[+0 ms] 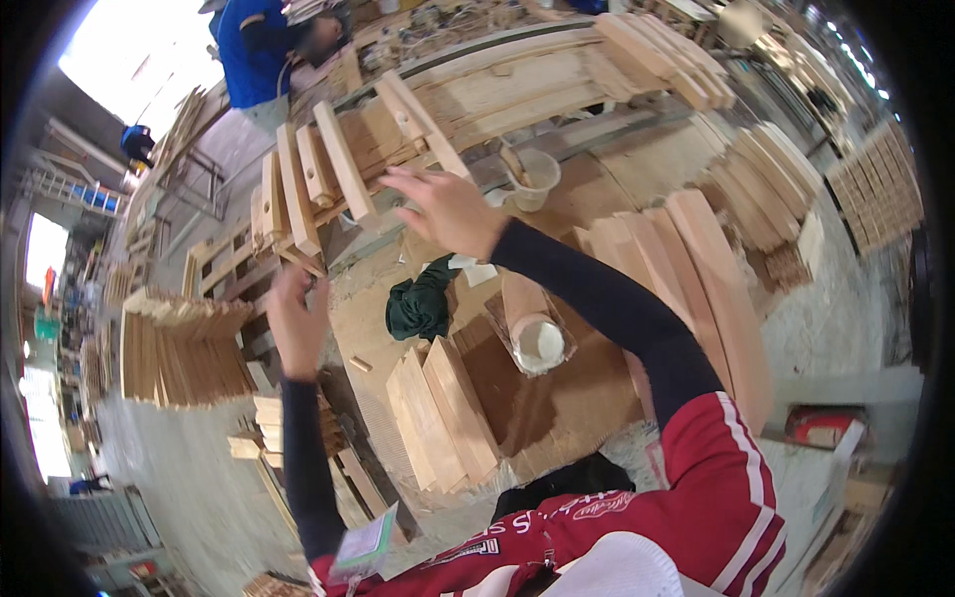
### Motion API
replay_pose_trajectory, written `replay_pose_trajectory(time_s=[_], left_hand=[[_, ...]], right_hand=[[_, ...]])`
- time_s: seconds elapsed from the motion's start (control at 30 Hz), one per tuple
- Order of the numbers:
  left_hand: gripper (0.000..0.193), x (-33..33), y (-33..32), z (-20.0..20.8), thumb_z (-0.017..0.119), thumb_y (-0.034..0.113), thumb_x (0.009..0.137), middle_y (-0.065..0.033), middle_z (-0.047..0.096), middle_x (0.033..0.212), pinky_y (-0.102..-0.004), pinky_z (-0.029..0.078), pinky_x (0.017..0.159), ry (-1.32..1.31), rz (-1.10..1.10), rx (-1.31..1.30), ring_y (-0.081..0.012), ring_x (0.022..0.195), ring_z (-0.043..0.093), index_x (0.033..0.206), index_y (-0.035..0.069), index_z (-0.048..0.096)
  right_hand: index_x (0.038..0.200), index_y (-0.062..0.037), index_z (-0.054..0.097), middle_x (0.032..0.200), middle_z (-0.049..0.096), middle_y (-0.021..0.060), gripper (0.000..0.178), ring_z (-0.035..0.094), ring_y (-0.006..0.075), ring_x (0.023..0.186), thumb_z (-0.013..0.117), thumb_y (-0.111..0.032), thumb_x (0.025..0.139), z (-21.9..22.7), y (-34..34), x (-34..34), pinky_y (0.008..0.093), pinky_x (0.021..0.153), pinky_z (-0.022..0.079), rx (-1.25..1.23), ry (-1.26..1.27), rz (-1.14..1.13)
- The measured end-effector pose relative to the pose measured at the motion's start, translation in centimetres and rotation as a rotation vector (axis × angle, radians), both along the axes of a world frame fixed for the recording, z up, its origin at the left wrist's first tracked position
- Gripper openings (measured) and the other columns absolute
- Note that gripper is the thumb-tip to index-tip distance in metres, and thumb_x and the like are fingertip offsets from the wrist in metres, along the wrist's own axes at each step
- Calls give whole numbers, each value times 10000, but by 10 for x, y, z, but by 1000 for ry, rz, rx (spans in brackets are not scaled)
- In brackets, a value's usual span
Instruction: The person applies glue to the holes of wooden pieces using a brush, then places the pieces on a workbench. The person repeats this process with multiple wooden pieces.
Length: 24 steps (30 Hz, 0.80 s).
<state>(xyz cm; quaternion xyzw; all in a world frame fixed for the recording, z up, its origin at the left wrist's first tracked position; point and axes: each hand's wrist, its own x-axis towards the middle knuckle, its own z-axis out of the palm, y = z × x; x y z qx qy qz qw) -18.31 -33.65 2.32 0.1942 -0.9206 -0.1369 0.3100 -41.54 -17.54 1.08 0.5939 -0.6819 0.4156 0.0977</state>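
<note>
My right hand (453,211) reaches over the bench with its fingers spread and nothing in them. Its fingertips are close to a pale wooden slat (343,164) and a longer wooden bar (426,124). Lower on the left, my left hand (296,316) is raised, thumb apart from the fingers, by the near end of another wooden bar (296,189). Whether it touches that bar is unclear. Beside these lie shorter wooden pieces (314,167) with round holes or knots. A dark green cloth (420,300) rests on the cardboard-covered table below my right hand.
A white pot (535,181) with a brush stands beyond my right forearm. Nearer is a container of white paste (540,344). Wooden boards (438,418) lie in front of me, with more boards (686,289) at right. Stacked slats (184,348) stand left. A person in blue (254,60) works across the bench.
</note>
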Motion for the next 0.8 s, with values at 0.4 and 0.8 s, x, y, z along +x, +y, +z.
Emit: replay_pose_trajectory(time_s=[0.4,0.8], left_hand=[[386,137,271,-28,694,71,890,-117,714,1087,-302,529,892,-321,-537,1059,-173,999,691,1259,-5,608],[441,127,376,-23,705,186,903,-137,696,1129,-325,541,884,-398,-645,873,-212,1007,693,1289,8,589]], right_hand=[[1323,-9,501,1169,634,263,563,628,412,1043,703,-235,848,-8,435,42,469,868,517,553,-115,-962],[1261,-22,437,1046,651,259,721,634,442,966,809,-247,687,-68,479,9,512,800,516,601,-288,-1061]])
